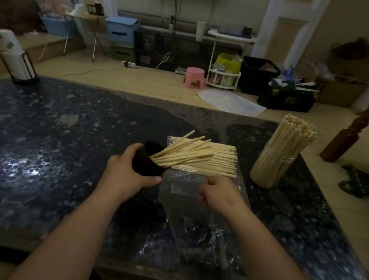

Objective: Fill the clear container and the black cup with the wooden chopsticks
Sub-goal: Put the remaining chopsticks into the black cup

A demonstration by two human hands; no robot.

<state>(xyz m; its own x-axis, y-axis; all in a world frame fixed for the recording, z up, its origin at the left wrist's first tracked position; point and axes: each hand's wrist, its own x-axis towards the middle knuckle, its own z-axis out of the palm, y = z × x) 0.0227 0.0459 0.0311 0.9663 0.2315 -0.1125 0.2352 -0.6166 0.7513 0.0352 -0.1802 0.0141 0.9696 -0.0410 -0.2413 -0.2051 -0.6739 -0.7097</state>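
Leaning black cup (145, 164): matte, dark, plain-sided. We saw it tipped hard over at the middle of the table (44, 150), just left of the loose pile (224, 163).
Cup axis: mouth pointed right and a bit away from us, base tucked into the left hand (127, 170).
Chopsticks in cup (183, 154): pale wood, partial load. They fanned out of the mouth to the upper right, tips hanging over the loose pile.
Loose pile: same pale sticks, flat in a neat row on the plastic wrapper (184, 209), long axis left-right across our view.
Clear container (276, 168): stood near the table's right edge, well apart from the cup. It was packed full, sticks upright with a slight lean to the right, ends splayed at the top.
Left hand: wrapped round the cup from the left, thumb along the near side, fingers over the far side. Forearm ran in from bottom left.
Right hand (216, 194): knuckles up, fingers curled under, over the wrapper on our side of the pile. We couldn't tell whether it pinched the plastic or held nothing.
Table: dark, speckled, glossy top.
Far left corner: paper roll in a stand (18, 62).
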